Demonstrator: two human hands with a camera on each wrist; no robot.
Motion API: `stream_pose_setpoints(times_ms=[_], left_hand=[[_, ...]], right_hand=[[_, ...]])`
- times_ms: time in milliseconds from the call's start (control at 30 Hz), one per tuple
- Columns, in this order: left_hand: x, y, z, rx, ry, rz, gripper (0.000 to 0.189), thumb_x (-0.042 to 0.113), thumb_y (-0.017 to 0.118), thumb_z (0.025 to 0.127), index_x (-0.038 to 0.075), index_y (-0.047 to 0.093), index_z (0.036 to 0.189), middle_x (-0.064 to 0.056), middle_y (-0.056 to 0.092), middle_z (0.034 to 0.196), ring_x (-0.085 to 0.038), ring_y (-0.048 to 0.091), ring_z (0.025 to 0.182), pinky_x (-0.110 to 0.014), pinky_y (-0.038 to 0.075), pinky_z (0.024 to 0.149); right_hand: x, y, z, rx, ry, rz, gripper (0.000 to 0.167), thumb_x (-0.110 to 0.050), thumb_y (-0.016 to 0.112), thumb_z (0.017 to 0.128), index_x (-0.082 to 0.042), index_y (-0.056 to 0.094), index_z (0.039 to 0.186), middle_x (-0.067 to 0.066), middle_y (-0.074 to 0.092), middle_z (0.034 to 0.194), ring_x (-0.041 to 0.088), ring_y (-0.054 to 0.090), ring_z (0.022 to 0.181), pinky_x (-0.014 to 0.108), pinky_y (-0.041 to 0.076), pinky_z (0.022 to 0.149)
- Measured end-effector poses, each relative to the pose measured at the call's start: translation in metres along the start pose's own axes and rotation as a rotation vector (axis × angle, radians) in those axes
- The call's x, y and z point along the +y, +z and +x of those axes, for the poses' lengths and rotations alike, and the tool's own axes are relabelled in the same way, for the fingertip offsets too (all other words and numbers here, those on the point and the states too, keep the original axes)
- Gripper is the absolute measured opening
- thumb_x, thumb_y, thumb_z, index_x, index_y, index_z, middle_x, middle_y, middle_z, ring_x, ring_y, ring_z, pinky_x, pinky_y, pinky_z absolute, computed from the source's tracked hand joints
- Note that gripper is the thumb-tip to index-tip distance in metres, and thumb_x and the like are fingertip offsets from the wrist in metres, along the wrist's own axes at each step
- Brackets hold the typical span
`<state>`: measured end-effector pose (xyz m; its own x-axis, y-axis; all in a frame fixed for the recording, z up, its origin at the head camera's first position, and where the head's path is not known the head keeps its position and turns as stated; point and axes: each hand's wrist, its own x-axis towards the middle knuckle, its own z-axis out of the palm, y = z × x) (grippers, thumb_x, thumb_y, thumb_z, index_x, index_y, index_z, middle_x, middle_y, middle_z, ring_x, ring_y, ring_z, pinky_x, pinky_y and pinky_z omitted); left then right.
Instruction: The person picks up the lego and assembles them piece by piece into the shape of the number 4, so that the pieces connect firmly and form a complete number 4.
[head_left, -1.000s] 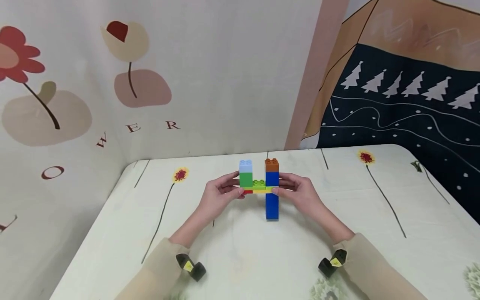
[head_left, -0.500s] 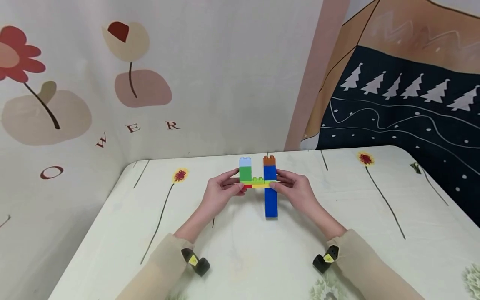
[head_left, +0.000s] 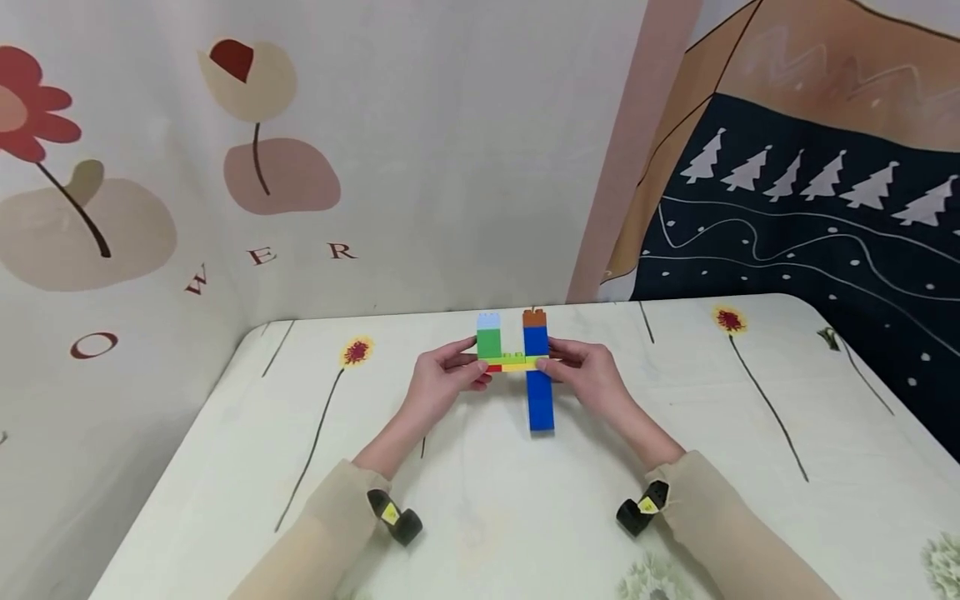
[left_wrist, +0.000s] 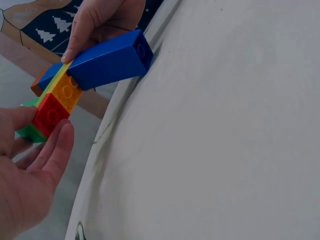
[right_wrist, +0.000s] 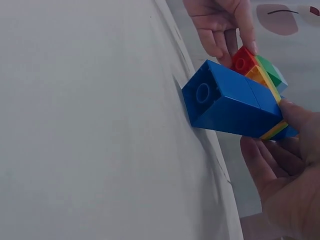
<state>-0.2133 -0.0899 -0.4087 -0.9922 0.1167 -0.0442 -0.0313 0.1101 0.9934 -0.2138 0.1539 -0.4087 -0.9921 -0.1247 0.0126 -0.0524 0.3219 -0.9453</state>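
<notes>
Both hands hold one toy brick structure (head_left: pixel 538 400) between them. My left hand (head_left: pixel 442 379) pinches its left end, where a green brick (head_left: pixel 489 342) with a light blue one on top stands over a red brick (left_wrist: pixel 51 116). My right hand (head_left: pixel 588 371) grips the other end, with the thumb on the thin yellow-green layer (head_left: pixel 513 361). An orange brick (head_left: pixel 534 317) caps the blue column there, and a long blue leg (right_wrist: pixel 232 97) extends below the layer. From the left wrist view, a yellow-orange brick (left_wrist: pixel 66 91) shows beside the red one. The leg's hollow underside faces the right wrist camera.
A white cloth with printed flowers covers the table (head_left: pixel 480 508). Behind its far edge hangs a pale printed curtain (head_left: pixel 450 167), with a dark tree-patterned fabric (head_left: pixel 795 225) at the right. Black wrist cameras (head_left: pixel 396 518) sit at both sleeves.
The brick structure has risen slightly in the head view and shifted a little left, its top studs now seen more edge-on. The right forearm has moved slightly inward; both hands keep their hold.
</notes>
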Motion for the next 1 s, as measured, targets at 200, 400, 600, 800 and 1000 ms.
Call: stream_pose_setpoints(times_ms=[200,400,600,800,1000], left_hand=[[0.001,0.007,0.005,0.034,-0.028,-0.024,0.049,0.007,0.072,0.096,0.002,0.058,0.143,-0.017,0.073,0.111,-0.025,0.076,0.086,-0.039,0.061,0.082],[0.001,0.01,0.01,0.052,-0.059,-0.031,0.048,0.008,0.072,0.096,0.0,0.06,0.142,-0.018,0.072,0.109,-0.024,0.075,0.085,-0.037,0.061,0.082],[-0.001,0.01,0.014,0.062,-0.104,0.001,0.048,0.012,0.072,0.098,0.002,0.059,0.143,-0.016,0.072,0.112,-0.022,0.074,0.087,-0.032,0.06,0.082],[-0.004,0.011,0.016,0.086,-0.14,-0.028,0.046,0.013,0.071,0.098,0.001,0.061,0.141,-0.017,0.071,0.117,-0.022,0.071,0.085,-0.032,0.06,0.083],[-0.005,0.013,0.02,0.109,-0.167,-0.015,0.043,0.014,0.071,0.098,0.002,0.063,0.139,-0.017,0.068,0.121,-0.02,0.07,0.083,-0.03,0.06,0.08]], right_hand=[[0.002,0.0,0.005,0.019,0.042,0.005,0.051,-0.021,0.071,0.099,-0.004,0.057,0.145,0.02,0.065,0.134,0.029,0.071,0.106,0.036,0.059,0.087],[0.005,0.0,0.011,0.029,0.053,-0.018,0.051,-0.024,0.072,0.099,-0.005,0.058,0.144,0.017,0.066,0.129,0.027,0.071,0.102,0.034,0.06,0.085],[0.009,0.003,0.015,0.046,0.053,-0.047,0.047,-0.021,0.072,0.099,-0.005,0.061,0.142,0.017,0.065,0.124,0.027,0.069,0.099,0.031,0.059,0.084],[0.011,0.007,0.018,0.037,0.075,-0.042,0.047,-0.024,0.071,0.099,-0.004,0.062,0.141,0.017,0.064,0.131,0.027,0.068,0.106,0.031,0.059,0.087],[0.013,0.008,0.022,0.032,0.109,-0.032,0.048,-0.026,0.07,0.1,-0.002,0.062,0.14,0.019,0.061,0.137,0.03,0.064,0.117,0.037,0.056,0.094]])
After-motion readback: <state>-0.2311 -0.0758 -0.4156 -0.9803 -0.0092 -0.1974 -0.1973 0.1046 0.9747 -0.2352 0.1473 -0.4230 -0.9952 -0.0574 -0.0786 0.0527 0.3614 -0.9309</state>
